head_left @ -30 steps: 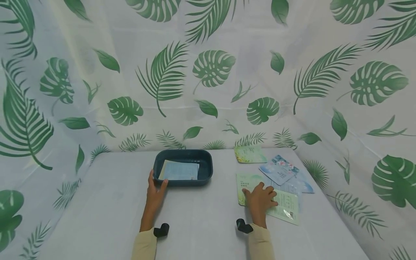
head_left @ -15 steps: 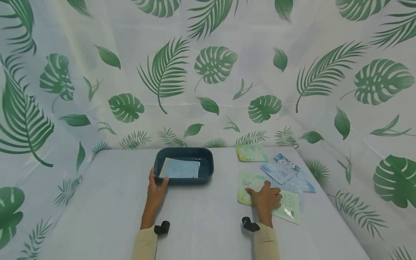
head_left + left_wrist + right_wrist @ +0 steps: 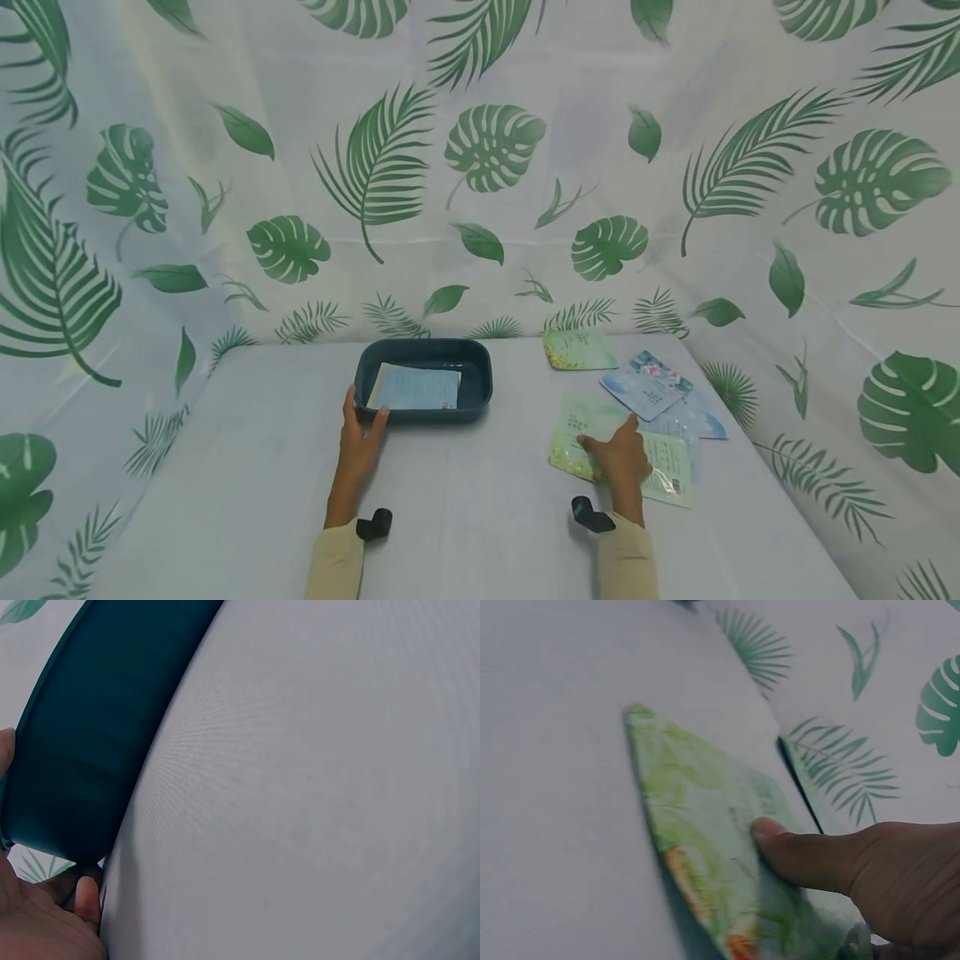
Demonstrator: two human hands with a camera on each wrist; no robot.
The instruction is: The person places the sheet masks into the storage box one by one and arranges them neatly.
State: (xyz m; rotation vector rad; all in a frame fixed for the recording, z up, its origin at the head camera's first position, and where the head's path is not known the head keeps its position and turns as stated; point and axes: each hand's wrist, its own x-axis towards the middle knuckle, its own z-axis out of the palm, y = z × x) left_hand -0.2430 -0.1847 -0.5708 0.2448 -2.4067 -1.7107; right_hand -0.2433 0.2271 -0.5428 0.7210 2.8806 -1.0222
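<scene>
And here the right hand (image 3: 624, 461) pinches a green flower-print sachet (image 3: 576, 425), thumb across its face, fingers beneath hidden, the sachet tilted beside a second green sachet (image 3: 672, 475) on the white table (image 3: 465, 517). Left hand (image 3: 360, 450) grips the dark blue tray's (image 3: 423, 417) near left corner. It looks like the pick-up step; next calls for a firm pinch and a clean lift.

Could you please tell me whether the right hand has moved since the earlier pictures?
Yes: in the head view, the right hand has shifted rightward, judged against the farthest green packet.
</scene>
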